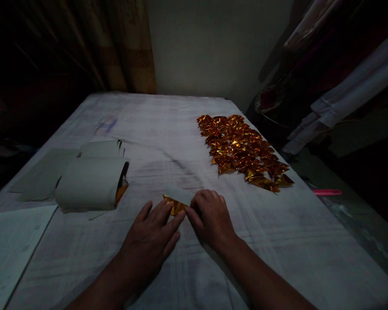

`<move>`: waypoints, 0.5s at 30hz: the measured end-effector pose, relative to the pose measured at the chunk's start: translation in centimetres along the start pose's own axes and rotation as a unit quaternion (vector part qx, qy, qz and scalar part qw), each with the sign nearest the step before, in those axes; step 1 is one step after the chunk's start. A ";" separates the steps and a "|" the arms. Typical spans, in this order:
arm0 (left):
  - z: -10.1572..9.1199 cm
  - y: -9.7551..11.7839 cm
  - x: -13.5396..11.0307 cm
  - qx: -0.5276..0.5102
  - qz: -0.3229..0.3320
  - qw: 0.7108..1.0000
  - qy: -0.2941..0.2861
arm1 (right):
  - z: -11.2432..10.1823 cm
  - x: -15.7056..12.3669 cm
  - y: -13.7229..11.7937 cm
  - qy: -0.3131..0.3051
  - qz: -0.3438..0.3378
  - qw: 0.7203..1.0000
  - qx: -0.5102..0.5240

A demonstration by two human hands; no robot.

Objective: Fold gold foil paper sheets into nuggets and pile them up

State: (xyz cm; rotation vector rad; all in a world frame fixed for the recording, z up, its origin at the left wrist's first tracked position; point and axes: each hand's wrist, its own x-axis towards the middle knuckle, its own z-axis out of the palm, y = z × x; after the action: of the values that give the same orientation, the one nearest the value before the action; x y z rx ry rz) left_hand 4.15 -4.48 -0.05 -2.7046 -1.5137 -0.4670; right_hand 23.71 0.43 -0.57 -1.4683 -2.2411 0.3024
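Note:
A small sheet of gold foil paper (177, 206) with a pale backing lies partly folded on the cloth-covered table, its gold side showing along the near edge. My left hand (151, 234) rests over its left part, fingers apart and pressing down on it. At the right corner of the sheet, my right hand (213, 217) is closed, thumb and fingers pinching the paper. The pinched corner is hidden by the fingers. Further right and back lie several rows of folded gold foil pieces (236, 144), shiny and pointed at the ends.
A curled stack of pale-backed foil sheets (87, 183) stands at the left, with flatter sheets (48, 170) behind it. A white board-like sheet (16, 241) covers the near left corner. Beyond the right edge are hanging clothes (336, 103) and a pink strip (327, 192). A wall (213, 47) closes the back.

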 end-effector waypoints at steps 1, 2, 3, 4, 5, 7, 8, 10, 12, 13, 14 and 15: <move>-0.1 0.0 0.0 0.001 0.002 1.000 -0.001 | 0.0 0.0 0.0 -0.001 0.001 1.000 0.002; -0.1 -0.1 0.0 0.001 0.006 1.000 -0.002 | 0.0 0.0 0.0 -0.001 0.003 1.000 0.004; -0.2 -0.2 0.0 0.000 0.012 1.000 -0.003 | 0.0 0.0 0.0 -0.002 0.006 1.000 0.008; -0.2 -0.3 0.0 -0.001 0.017 1.000 -0.002 | 0.0 0.0 0.0 -0.004 0.009 1.000 0.012; -0.3 -0.4 0.0 -0.002 0.020 1.000 -0.002 | 0.0 0.0 0.0 -0.006 0.011 1.000 0.015; -0.4 -0.6 0.0 -0.006 0.024 1.000 -0.001 | 0.0 0.0 0.1 -0.009 0.013 1.000 0.020; -0.5 -0.8 -0.1 -0.009 0.026 1.000 -0.001 | 0.0 0.0 0.2 -0.009 0.012 1.000 0.020; -0.6 -1.0 -0.1 -0.015 0.034 0.999 0.001 | 0.0 0.0 0.2 -0.007 0.010 1.000 0.019; -0.8 -1.2 -0.1 -0.022 0.042 0.999 0.000 | 0.0 0.0 0.2 -0.004 0.010 1.000 0.016; -0.8 -1.3 -0.1 -0.025 0.042 0.999 -0.003 | 0.0 0.0 0.2 -0.004 0.009 1.000 0.014; -0.9 -1.3 -0.1 -0.026 0.043 0.999 -0.005 | 0.0 0.0 0.1 -0.004 0.009 1.000 0.011; -1.0 -1.2 0.0 -0.027 0.044 0.999 -0.009 | 0.0 0.0 0.0 -0.004 0.009 1.000 0.006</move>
State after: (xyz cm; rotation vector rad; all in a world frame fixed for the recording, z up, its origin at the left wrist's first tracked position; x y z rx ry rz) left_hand 2.85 -3.98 0.68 -2.8091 -1.3985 -0.4899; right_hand 23.74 0.42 -0.54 -1.4840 -2.2305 0.3283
